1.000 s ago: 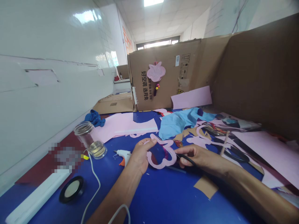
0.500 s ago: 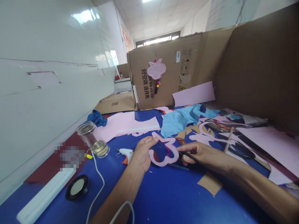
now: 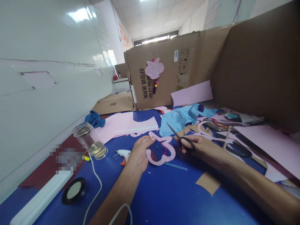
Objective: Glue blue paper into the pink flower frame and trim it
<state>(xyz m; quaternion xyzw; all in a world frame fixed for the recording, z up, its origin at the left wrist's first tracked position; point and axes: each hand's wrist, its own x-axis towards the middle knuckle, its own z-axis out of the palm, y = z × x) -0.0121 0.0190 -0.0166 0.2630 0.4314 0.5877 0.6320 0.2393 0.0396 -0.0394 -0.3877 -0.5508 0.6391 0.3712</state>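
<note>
Between thumb and fingers, my left hand [image 3: 141, 153] pinches a pink cloud-shaped outline [image 3: 172, 153], cut from paper or felt with an open middle. My right hand [image 3: 191, 143] grips black-handled scissors [image 3: 176, 133], their blades pointing up and to the left, apart from the outline's right edge. A blue strip [image 3: 177, 166] lies on the table below the outline. Left of my left wrist is a white and orange glue gun [image 3: 124, 154], partly covered by my forearm. A brown cardboard scrap [image 3: 208, 182] rests below my right forearm.
A glass jar [image 3: 90, 140], a black round lid [image 3: 73, 190] and a white cable [image 3: 97, 178] occupy the left side. Pink sheets [image 3: 124, 123] and light-blue cloth [image 3: 178, 118] lie behind my hands. Scraps crowd the right. A cardboard box [image 3: 168, 90] stands behind, with a pink ornament [image 3: 154, 68] on it.
My right hand has drawn the scissors back from the outline and turned the blades upward, so they now show clearly. The whole view has shifted slightly. My left hand still holds the outline.
</note>
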